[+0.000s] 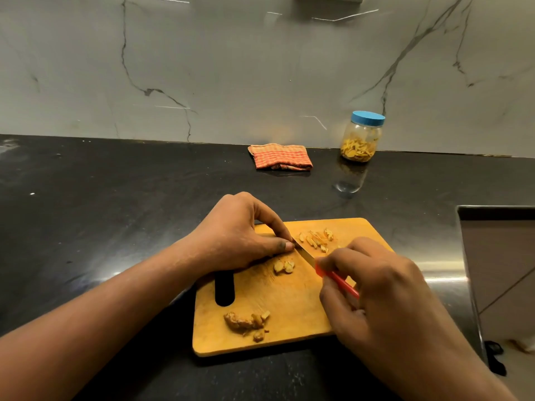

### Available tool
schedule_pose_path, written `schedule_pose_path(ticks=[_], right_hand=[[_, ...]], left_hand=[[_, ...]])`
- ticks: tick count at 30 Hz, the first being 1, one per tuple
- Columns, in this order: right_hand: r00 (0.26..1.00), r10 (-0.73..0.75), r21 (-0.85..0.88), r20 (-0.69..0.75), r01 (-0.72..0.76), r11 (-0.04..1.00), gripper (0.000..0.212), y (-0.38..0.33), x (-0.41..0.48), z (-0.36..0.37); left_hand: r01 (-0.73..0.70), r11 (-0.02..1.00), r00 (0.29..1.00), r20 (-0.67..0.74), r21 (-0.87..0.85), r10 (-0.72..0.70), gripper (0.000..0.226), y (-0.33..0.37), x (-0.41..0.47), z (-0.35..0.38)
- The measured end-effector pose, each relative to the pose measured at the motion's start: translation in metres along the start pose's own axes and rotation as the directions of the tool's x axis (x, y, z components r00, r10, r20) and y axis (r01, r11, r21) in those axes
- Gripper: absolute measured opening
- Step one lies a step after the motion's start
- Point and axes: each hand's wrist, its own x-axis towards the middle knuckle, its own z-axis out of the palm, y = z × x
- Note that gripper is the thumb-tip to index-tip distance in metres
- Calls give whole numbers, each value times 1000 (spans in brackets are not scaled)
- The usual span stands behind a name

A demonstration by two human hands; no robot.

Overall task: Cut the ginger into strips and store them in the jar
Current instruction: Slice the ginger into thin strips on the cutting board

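A wooden cutting board [289,296] lies on the black counter. My left hand [240,235] pinches a ginger piece against the board, mostly hidden under my fingertips. My right hand [373,290] grips a red-handled knife [307,254], its blade right beside my left fingertips. Cut ginger strips [317,240] lie at the board's far side. Two slices [284,266] sit mid-board, and a ginger chunk [243,321] with scraps lies near the front edge. A clear jar [361,138] with a blue lid stands by the wall, partly filled with ginger strips.
A folded orange checked cloth [280,157] lies by the marble wall, left of the jar. A steel sink edge [463,256] runs along the right side of the counter [101,212].
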Motion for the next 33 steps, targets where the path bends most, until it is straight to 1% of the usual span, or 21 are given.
schedule_pose_path(ticks=[3, 6, 10, 12, 15, 18, 22, 25, 29, 33], right_hand=[[999, -21, -69, 36, 23, 997, 4, -7, 2, 6], [999, -8, -87, 48, 12, 996, 9, -9, -3, 8], [998, 1, -73, -58, -5, 997, 18, -3, -17, 9], [993, 9, -51, -117, -15, 999, 19, 0, -21, 9], [985, 49, -27, -163, -54, 998, 18, 6, -23, 6], [986, 75, 0, -148, -75, 997, 20, 8, -23, 2], [989, 58, 32, -138, -54, 998, 18, 4, -23, 4], [993, 34, 31, -113, -30, 999, 18, 2, -23, 5], [993, 26, 36, -118, -21, 999, 17, 1, -22, 7], [993, 24, 33, -114, -20, 999, 18, 3, -22, 9]], left_hand=[[-6, 1000, 1000, -8, 9, 7, 6, -1, 1, 1], [-9, 1000, 1000, -11, 22, 9, 7, -2, 2, 1], [-11, 1000, 1000, -7, 29, 11, 9, -4, 4, 0], [-12, 1000, 1000, -6, 21, 12, 10, -4, 4, -1], [-9, 1000, 1000, 0, -1, 9, 12, -4, 3, -2], [1, 999, 1000, 19, -40, 0, 13, -4, 2, -4], [14, 997, 1000, 19, -81, -13, 12, -4, 2, -5], [31, 988, 999, 21, -149, -28, 9, -5, 2, -4], [24, 989, 999, -37, -145, -30, 9, -7, 3, -2], [41, 986, 999, -27, -163, -46, 10, -5, 3, -1]])
